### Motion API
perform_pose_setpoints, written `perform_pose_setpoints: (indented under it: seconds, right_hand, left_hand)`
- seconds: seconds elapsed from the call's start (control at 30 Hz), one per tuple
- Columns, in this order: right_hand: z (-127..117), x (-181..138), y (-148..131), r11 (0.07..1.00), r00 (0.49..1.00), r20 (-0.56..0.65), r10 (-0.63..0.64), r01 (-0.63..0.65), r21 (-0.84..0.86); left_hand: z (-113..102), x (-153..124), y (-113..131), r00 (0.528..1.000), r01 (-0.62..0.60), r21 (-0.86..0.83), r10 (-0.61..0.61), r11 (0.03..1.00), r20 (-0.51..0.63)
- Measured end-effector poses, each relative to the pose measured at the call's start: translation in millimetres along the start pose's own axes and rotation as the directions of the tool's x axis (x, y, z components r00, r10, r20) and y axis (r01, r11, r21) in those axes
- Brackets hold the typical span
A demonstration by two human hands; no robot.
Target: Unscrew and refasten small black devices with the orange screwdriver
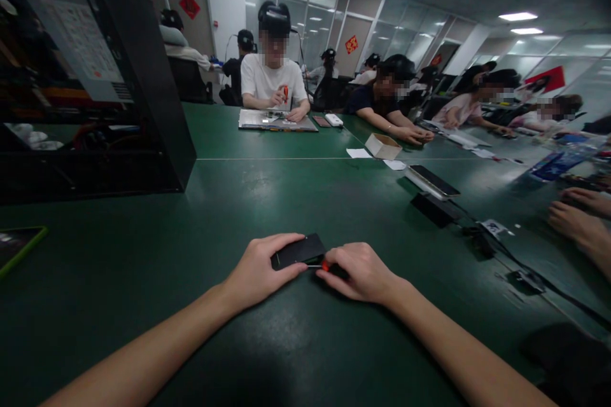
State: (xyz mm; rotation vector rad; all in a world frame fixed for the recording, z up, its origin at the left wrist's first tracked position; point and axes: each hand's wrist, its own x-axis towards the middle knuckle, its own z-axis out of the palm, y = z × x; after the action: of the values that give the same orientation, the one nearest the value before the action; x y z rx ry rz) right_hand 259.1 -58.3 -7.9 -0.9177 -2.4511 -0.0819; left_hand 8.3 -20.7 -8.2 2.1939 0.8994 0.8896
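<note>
A small flat black device lies on the green table just in front of me. My left hand is curled around its left end, thumb and fingers pressing it. My right hand is closed on a small screwdriver with a red and black handle; its thin metal tip points left at the near edge of the device.
A large black computer case stands at the left. A green-edged phone lies at the far left edge. Black devices and cables lie to the right, near another person's hands. Several people sit at work across the table.
</note>
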Motion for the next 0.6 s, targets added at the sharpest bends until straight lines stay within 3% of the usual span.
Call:
perform_pose_setpoints:
  seconds: [0.3, 0.6]
  right_hand:
    - [-16.6, -6.6, 9.2, 0.998, 0.998, 0.012, 0.062, -0.062, 0.006]
    - [-0.6, -3.2, 0.7, 0.999, 0.996, -0.085, 0.036, -0.033, 0.039]
  left_hand:
    - [-1.5, -0.1, 6.1, 1.000, -0.025, 0.022, 0.025, 0.999, -0.003]
    - [-2.2, 0.3, 7.3, 0.994, -0.102, 0.021, 0.101, 0.995, 0.032]
